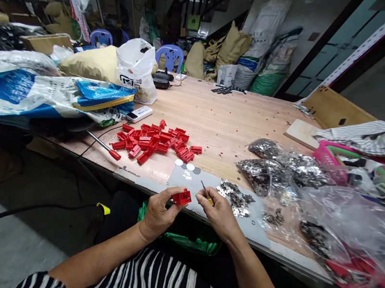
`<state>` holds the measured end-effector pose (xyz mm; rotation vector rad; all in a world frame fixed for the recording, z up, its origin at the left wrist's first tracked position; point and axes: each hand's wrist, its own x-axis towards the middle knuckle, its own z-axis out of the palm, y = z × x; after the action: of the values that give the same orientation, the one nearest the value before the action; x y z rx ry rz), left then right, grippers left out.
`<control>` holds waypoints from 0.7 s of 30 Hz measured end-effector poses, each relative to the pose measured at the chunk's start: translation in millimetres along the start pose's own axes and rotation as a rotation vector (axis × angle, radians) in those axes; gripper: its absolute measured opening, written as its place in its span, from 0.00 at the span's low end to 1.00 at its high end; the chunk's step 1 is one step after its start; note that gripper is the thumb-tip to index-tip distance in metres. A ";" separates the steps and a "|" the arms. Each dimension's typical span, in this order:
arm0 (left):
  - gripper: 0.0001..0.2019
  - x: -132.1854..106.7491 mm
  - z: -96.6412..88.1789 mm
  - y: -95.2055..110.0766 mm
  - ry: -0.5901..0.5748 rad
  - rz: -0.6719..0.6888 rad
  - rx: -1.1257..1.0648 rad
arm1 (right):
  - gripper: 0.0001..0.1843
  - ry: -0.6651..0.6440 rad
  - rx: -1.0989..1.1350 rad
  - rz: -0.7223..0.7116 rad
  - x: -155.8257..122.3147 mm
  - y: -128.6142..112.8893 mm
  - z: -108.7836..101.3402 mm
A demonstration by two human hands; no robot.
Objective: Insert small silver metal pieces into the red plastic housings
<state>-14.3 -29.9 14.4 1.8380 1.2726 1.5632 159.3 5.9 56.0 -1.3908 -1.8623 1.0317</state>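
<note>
Between the thumb and fingers of my left hand (161,211) is a small red plastic housing (182,197), held just over the table's front edge. My right hand (217,212) is closed around a small screwdriver with a yellow handle (210,201), its thin shaft pointing up and to the left, apart from the housing. A heap of similar red housings (151,141) lies on the table beyond my left hand. Close to my right hand, small flat metal pieces (237,197) are spread on a grey mat (176,176).
Clear plastic bags of metal parts (263,172) lie on the right, beside a pink basket (330,153). A red-handled tool (114,154) juts out at the front left, near a white device (140,114). Packed sacks (49,92) cover the left side. A green bag (194,244) hangs below the edge.
</note>
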 end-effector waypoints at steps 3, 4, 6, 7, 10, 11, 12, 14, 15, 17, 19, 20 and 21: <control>0.16 -0.1 -1.0 -1.0 -0.010 -0.010 0.000 | 0.14 0.001 -0.018 0.008 4.5 5.3 -1.7; 0.16 -0.1 -1.5 -1.9 -0.012 -0.015 0.000 | 0.14 0.004 -0.057 0.007 6.6 5.8 -1.3; 0.15 -0.2 -2.8 -4.5 -0.007 -0.030 0.001 | 0.14 0.035 -0.186 0.005 12.9 5.7 0.9; 0.15 -0.2 -3.9 -6.1 -0.001 -0.040 0.003 | 0.13 0.057 -0.267 -0.004 17.4 5.5 2.3; 0.15 0.1 -8.3 -11.2 0.020 -0.063 0.022 | 0.11 0.104 -0.504 -0.081 37.0 4.8 7.2; 0.15 0.2 -10.1 -12.7 0.026 -0.067 0.029 | 0.11 0.107 -0.578 -0.105 45.3 4.5 8.8; 0.14 0.3 -11.8 -14.1 0.032 -0.069 0.036 | 0.11 0.099 -0.660 -0.118 54.1 4.2 10.4; 0.14 0.4 -14.9 -16.6 0.043 -0.075 0.046 | 0.11 0.070 -0.824 -0.109 71.7 3.3 13.7; 0.14 0.4 -16.2 -17.7 0.049 -0.078 0.048 | 0.12 0.056 -0.890 -0.100 79.9 2.9 15.5; 0.14 0.2 -18.2 -19.8 0.059 -0.087 0.049 | 0.13 0.032 -0.969 -0.100 93.9 1.8 18.7; 0.14 -0.4 -19.8 -22.0 0.068 -0.097 0.044 | 0.14 0.015 -0.995 -0.126 104.3 0.6 21.2; 0.14 -0.7 -20.4 -23.1 0.071 -0.102 0.041 | 0.14 0.002 -1.009 -0.144 108.4 -0.2 22.0; 0.14 -1.1 -20.9 -24.3 0.074 -0.107 0.040 | 0.15 -0.013 -1.024 -0.163 112.0 -1.1 22.5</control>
<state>-42.7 -23.8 0.7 1.7194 1.4209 1.5716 109.0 108.0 46.0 -1.6727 -2.5962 -0.0792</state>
